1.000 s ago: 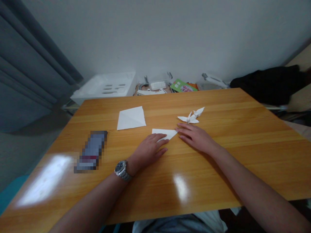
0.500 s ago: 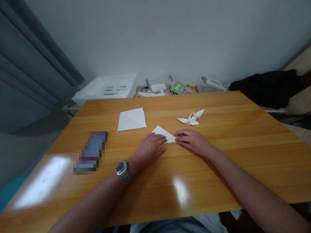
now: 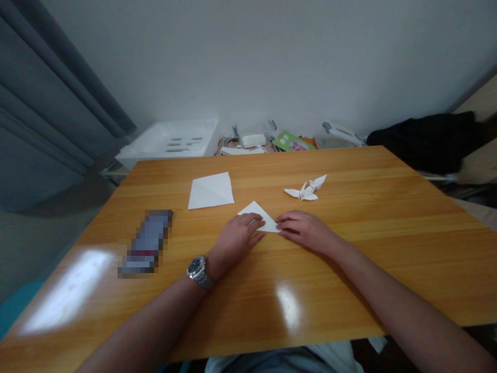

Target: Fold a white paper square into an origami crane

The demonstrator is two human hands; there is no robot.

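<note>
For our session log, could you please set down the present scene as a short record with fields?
Left hand: fingers resting on the white paper triangle
Right hand: fingertips at the triangle's right corner; firmness of grip not visible
Watch: metal band, at the left wrist
White sheet: flat, beyond the left hand
Folded paper figure: white, beyond the right hand
Pixelated dark object: left part of the table
Table: wooden, glossy

No legible text, white marks (image 3: 286, 139) on green booklet (image 3: 298, 146) too small, phone screen (image 3: 149, 235) pixelated
</note>
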